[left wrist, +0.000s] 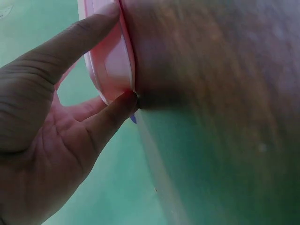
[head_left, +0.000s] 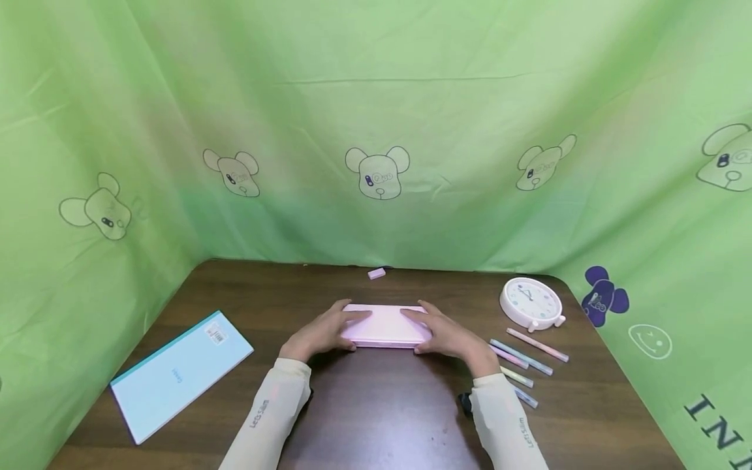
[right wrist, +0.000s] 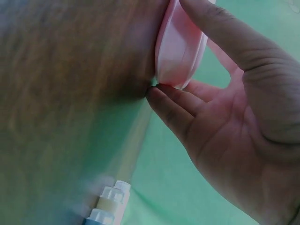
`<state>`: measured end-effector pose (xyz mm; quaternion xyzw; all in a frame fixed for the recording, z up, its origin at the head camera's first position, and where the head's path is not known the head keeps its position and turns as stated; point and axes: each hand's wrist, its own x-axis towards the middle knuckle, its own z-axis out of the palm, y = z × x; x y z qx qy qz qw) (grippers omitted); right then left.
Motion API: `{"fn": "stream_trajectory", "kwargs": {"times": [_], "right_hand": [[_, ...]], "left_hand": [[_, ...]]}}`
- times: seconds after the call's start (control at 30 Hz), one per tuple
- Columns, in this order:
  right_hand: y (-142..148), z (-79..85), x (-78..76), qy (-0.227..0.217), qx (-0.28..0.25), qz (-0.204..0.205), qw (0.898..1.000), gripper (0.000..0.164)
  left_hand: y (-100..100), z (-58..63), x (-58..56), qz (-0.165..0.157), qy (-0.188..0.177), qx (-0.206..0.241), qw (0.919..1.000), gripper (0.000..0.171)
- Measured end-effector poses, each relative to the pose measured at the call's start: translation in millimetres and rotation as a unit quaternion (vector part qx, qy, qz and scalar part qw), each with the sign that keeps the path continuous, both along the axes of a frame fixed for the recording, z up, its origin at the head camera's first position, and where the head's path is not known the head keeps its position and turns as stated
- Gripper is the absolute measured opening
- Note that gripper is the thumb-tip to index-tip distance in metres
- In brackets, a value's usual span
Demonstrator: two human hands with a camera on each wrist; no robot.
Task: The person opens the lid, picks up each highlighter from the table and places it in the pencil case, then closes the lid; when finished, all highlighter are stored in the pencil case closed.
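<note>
A flat pink pencil case point(head_left: 386, 326) lies lengthwise on the table in the middle of the head view, its lid shut. My left hand point(head_left: 322, 333) grips its left end, thumb at the near edge and fingers at the top and far side. At the right end, my right hand point(head_left: 451, 334) holds it the same way. In the left wrist view the thumb and fingertips press against the rounded end of the case point(left wrist: 115, 65). The right wrist view has fingertips low at the case's point(right wrist: 178, 54) other end, by the tabletop.
A light blue notebook point(head_left: 182, 375) lies at the left. Beyond the case sits a small pink eraser point(head_left: 376, 273). A white round clock point(head_left: 531, 303) lies at the back right, with several pastel markers point(head_left: 537, 344) near my right forearm. Green curtain point(head_left: 376, 228) surrounds the table point(head_left: 376, 405).
</note>
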<state>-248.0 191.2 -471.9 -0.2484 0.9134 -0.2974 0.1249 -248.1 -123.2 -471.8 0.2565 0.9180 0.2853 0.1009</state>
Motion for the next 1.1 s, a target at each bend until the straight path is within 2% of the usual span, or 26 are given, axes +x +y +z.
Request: {"fn": "stream_trajectory", "kwargs": {"times": [0.27,0.5,0.63,1.1], "right_hand": [[2.3,-2.4,-0.1,0.012,0.021,0.001,1.000,0.078],[5.7,0.2,-2.6,0.026,0.047,0.017,0.998,0.074],[7.1,0.0,-2.1,0.019,0.052,0.027,0.998,0.073],[8.4,-2.6,-1.1,0.035,0.027,0.053,0.998,0.071]], "left_hand": [[-0.1,-1.1,1.9,0.006,-0.004,-0.008,0.9999,0.074],[0.0,1.0,2.5,0.007,0.012,-0.006,0.9999,0.074],[1.1,2.5,2.2,0.008,0.008,-0.013,0.9999,0.074],[2.3,2.5,4.8,0.017,0.006,-0.020,0.9996,0.075]]}}
